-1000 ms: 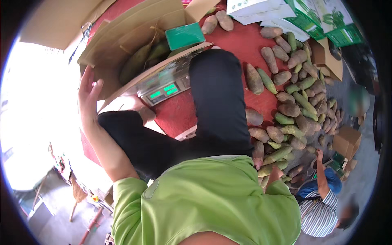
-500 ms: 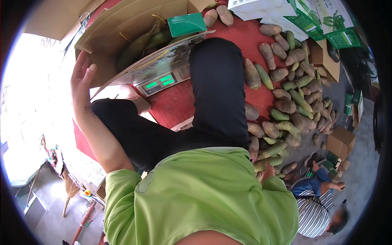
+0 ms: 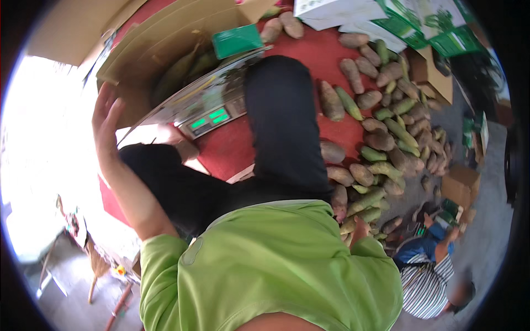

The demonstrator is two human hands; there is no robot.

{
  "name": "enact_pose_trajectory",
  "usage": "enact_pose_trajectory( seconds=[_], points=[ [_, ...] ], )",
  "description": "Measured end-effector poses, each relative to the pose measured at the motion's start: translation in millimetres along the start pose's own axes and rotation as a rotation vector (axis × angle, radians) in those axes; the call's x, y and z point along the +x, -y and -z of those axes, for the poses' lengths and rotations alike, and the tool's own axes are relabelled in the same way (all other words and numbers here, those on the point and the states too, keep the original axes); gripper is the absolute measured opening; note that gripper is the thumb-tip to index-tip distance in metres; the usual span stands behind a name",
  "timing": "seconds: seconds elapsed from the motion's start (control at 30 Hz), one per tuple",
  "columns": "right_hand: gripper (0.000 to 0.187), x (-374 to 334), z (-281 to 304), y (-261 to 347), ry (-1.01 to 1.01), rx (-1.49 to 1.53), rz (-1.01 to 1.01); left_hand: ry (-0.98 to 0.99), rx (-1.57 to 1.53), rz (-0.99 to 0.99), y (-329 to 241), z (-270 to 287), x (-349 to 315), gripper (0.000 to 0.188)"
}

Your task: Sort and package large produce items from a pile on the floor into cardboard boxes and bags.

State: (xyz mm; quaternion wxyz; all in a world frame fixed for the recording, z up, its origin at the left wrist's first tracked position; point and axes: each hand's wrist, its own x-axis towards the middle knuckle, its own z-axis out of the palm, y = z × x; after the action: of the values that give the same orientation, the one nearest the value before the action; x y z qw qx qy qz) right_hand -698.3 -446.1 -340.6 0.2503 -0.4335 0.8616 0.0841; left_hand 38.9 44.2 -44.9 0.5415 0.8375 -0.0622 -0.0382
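Note:
My left hand (image 3: 106,121) is raised at the left end of an open cardboard box (image 3: 130,99), thumb apart from the stretched fingers. I cannot tell if it touches the box wall. Inside the box lie large dark-green, cucumber-like vegetables (image 3: 175,74), partly in shadow. The box sits on a scale with a lit green display (image 3: 207,118). At my right side, my right hand (image 3: 360,227) is low beside the heap of brown and green cucumber-like vegetables (image 3: 378,140). Its fingers are small and blurred, so its grip is hidden.
A green flat tray-like piece (image 3: 237,41) stands at the box's far edge. White and green printed cartons (image 3: 342,11) are at the far right. A person in a striped shirt (image 3: 422,289) crouches at the lower right. A broom (image 3: 95,265) leans at the lower left.
The whole view has shifted slightly, and things at the top sit further left. My left hand stays by the box end. The crouching person's arm has moved up toward the small boxes.

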Motion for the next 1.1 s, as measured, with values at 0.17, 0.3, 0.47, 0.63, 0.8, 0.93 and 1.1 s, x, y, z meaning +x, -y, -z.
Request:
enact_pose_trajectory(
  seconds=[0.17,0.3,0.47,0.63,0.8,0.93,1.1],
  points=[
    [0.077,-112,9,55,-0.001,0.100,0.164,0.005,-0.007,-0.030,-31,0,-11,0.060],
    [0.071,-125,13,64,-0.023,0.126,0.226,0.020,-0.011,-0.018,-25,0,-7,0.061],
    [0.063,-158,6,116,0.149,0.154,0.362,0.014,0.010,-0.006,-19,10,-10,0.061],
    [0.064,-140,-39,158,0.281,0.060,0.556,0.028,-0.005,-0.020,-21,3,-8,0.061],
    [0.067,-107,-93,167,0.251,0.139,0.653,0.011,0.071,-0.041,-28,-2,-11,0.064],
    [0.065,-103,-100,165,0.089,-0.059,0.797,-0.010,0.066,-0.018,-22,3,-12,0.064],
    [0.060,-104,-90,153,0.072,-0.114,0.754,0.007,0.021,-0.024,-24,-7,-9,0.065]
  ],
)
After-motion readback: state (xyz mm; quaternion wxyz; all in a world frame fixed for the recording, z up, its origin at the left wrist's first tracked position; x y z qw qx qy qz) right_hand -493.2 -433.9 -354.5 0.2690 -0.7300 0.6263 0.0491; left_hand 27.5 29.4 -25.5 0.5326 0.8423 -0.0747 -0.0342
